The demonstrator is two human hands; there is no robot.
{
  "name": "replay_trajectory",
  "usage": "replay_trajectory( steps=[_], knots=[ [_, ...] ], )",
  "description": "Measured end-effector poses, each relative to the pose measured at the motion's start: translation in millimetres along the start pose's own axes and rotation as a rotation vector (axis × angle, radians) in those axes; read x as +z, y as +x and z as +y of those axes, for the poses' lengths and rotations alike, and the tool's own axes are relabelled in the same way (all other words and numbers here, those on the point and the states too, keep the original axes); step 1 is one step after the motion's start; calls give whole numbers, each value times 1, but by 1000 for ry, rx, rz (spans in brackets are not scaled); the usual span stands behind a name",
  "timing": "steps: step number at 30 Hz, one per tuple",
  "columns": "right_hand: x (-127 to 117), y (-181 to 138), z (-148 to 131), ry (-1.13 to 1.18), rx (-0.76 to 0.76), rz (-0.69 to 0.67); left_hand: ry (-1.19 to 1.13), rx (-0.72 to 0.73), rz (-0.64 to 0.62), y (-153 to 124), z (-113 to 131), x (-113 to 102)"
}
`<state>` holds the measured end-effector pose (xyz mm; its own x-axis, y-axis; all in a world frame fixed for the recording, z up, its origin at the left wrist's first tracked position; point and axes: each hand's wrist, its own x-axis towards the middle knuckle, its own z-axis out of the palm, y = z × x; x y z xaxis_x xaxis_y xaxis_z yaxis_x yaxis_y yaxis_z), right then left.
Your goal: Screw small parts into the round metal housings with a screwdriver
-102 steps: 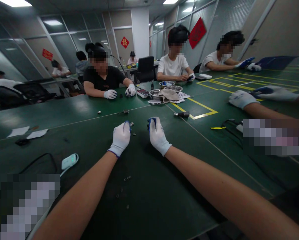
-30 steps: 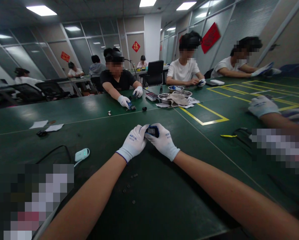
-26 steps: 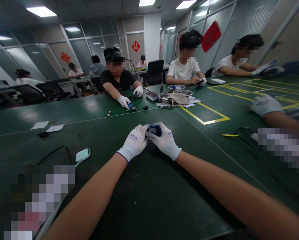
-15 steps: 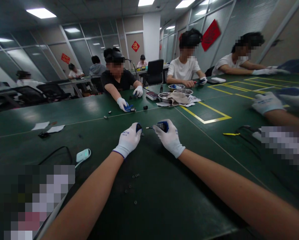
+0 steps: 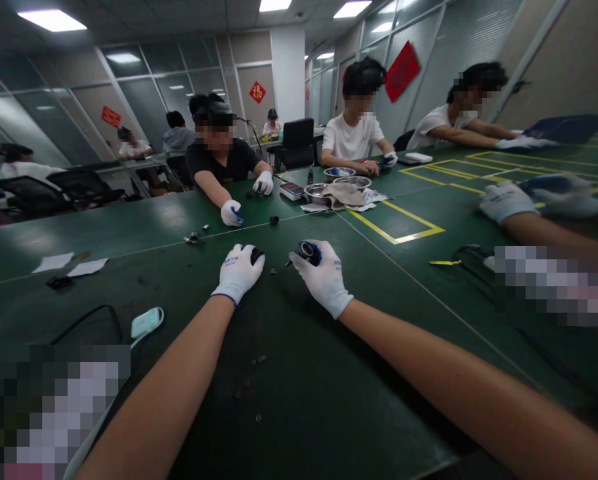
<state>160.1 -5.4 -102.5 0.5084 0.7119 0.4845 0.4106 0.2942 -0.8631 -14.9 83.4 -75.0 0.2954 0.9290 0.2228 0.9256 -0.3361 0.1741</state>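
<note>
Since half a second ago, the dark cylindrical piece (image 5: 307, 249) has turned in the right hand (image 5: 323, 273): its thin shaft pointed across at the left hand (image 5: 235, 273) then, and now its round, bright-rimmed end faces the viewer. Largest is the green bench (image 5: 339, 393), with co-workers (image 5: 353, 139) seated along its far edge. On the right, the grip is closed around the piece, over the middle of the bench, well in from the near edge. The left hand is curled nearby; a dark patch shows at its fingertips (a part or glove coating, I cannot tell), so whether that grip holds anything is unclear. I judge the piece is best held firmly by its barrel, rim uncovered, turned in small movements, wrists clear of loose bits. Counted, large to small: three metal bowls (image 5: 313, 195) and one crumpled cloth (image 5: 346, 196) toward the far edge; one loose black cylinder (image 5: 274, 220) beyond the hands; apparently one tiny metal part (image 5: 273, 271) between them; six small rings (image 5: 259, 418) toward the near edge.
</note>
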Motion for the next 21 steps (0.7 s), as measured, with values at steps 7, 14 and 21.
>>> replay_trajectory(
  steps=[7, 14, 21],
  knots=[
    [4, 1, 8, 93, 108, 31, 13, -40, -24, 30, -5, 6],
    [0, 0, -1, 173, 164, -20, -19, -16, 11, 30, -8, 7],
    [-4, 0, -3, 114, 142, -51, -42, -26, 5, 20, -8, 7]
  ],
)
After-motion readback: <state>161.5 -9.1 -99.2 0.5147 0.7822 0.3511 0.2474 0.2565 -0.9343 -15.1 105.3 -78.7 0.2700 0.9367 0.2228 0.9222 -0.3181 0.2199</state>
